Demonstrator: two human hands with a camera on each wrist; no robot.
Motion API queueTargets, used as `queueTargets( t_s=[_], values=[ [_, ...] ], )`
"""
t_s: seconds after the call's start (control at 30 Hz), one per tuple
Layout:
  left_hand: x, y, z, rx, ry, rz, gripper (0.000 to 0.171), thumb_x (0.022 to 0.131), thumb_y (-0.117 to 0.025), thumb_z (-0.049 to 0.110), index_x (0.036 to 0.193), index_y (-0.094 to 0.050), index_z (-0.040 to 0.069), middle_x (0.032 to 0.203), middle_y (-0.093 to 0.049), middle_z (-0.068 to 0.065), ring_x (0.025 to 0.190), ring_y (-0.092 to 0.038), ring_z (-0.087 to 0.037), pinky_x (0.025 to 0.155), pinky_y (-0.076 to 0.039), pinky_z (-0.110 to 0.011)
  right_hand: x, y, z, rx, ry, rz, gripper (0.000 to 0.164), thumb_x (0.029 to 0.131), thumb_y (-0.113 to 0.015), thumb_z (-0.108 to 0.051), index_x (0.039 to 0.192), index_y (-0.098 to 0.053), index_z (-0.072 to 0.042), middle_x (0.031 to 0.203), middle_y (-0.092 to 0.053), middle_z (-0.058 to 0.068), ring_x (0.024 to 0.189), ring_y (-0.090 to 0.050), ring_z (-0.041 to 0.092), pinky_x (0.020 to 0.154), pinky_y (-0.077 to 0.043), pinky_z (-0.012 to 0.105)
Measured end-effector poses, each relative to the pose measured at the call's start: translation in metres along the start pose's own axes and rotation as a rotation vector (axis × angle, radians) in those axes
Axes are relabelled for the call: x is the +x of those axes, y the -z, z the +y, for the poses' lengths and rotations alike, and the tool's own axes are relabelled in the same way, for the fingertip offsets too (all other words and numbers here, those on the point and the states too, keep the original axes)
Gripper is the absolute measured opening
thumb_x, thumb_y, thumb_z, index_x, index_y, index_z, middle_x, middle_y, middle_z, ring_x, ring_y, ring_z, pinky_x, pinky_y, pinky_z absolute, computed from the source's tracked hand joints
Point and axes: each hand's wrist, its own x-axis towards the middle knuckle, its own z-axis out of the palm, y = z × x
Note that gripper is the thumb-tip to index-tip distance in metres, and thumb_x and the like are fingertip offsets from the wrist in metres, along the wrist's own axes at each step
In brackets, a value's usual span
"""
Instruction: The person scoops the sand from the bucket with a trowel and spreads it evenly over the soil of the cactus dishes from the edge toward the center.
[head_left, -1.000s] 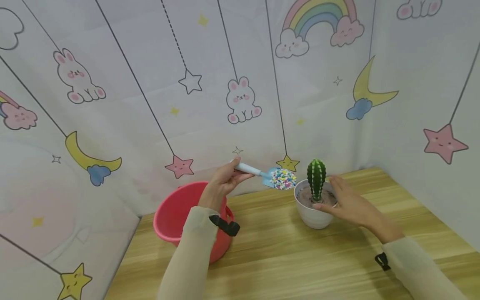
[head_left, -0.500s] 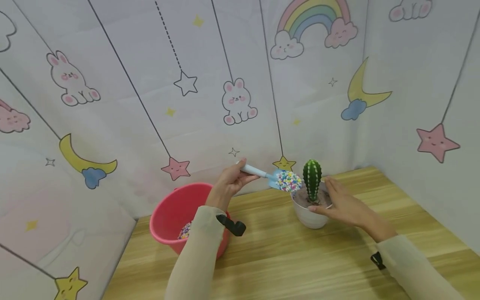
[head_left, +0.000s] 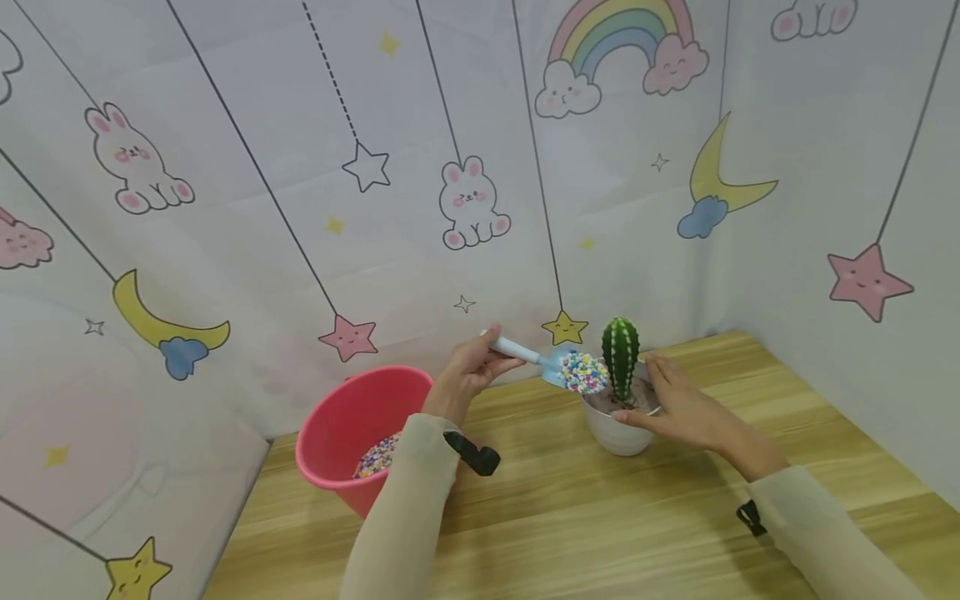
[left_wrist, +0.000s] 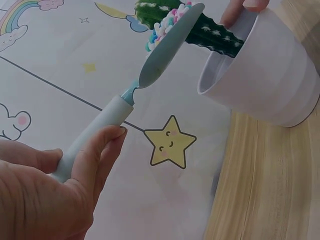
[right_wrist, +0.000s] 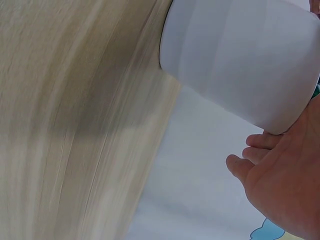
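My left hand (head_left: 468, 371) grips the pale handle of a small hand trowel (left_wrist: 162, 57), with the thumb on one side and fingers on the other. Its light-blue blade carries a heap of multicoloured beads (head_left: 583, 372), the blade's tip overlapping the left rim of a white flowerpot (head_left: 622, 437) in the head view. A green ribbed cactus (head_left: 620, 354) stands upright in greyish-brown filling there. My right hand (head_left: 682, 412) holds the pot's right side, thumb across the front rim and fingers behind. The left wrist view has the cactus partly hidden by the blade.
A red bucket (head_left: 330, 433) stands at the left on the wooden table (head_left: 570, 533), with more beads (head_left: 377, 455) inside; my left forearm covers its right part. Behind the table's back edge hangs a white cloth (head_left: 300, 83) printed with rabbits, stars and moons.
My left hand has brought the loaded trowel rightward and slightly down, to the pot's rim beside the cactus. More of the beads in the bucket show. My right hand stays at the pot.
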Motion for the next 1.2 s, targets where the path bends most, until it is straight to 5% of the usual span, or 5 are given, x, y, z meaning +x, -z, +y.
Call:
queueTargets(
  t_s=[0.23,0.87,1.2],
  values=[
    [0.003,-0.004,-0.007,-0.01,0.013,0.011,0.044,0.109,-0.059,0.026,0.138,-0.056,-0.007,0.139,-0.062,-0.036,0.127,-0.064,-0.046,0.094,-0.061,-0.047,-0.002,0.001,-0.002,0.006,0.002,-0.004,0.123,0.093,-0.062,-0.073,0.162,-0.009,0.014,0.172,-0.007,0.035,0.16,-0.011,0.055,0.128,-0.022,0.071],
    [0.007,-0.004,-0.015,0.083,-0.008,0.083,0.047,0.11,-0.057,0.026,0.141,-0.052,-0.008,0.136,-0.063,-0.037,0.124,-0.066,-0.045,0.103,-0.06,-0.047,-0.001,0.001,-0.004,0.006,-0.007,-0.006,0.122,0.092,-0.063,-0.073,0.161,-0.013,0.014,0.172,-0.008,0.034,0.159,-0.012,0.055,0.128,-0.022,0.07],
    [0.01,-0.007,-0.016,0.169,-0.07,0.146,0.044,0.11,-0.058,0.026,0.136,-0.056,-0.009,0.107,-0.074,-0.032,0.109,-0.073,-0.041,0.082,-0.067,-0.036,0.0,-0.002,-0.006,0.012,-0.018,0.009,0.122,0.092,-0.063,-0.072,0.161,-0.014,0.016,0.171,-0.011,0.036,0.159,-0.013,0.056,0.128,-0.023,0.071]
  ],
)
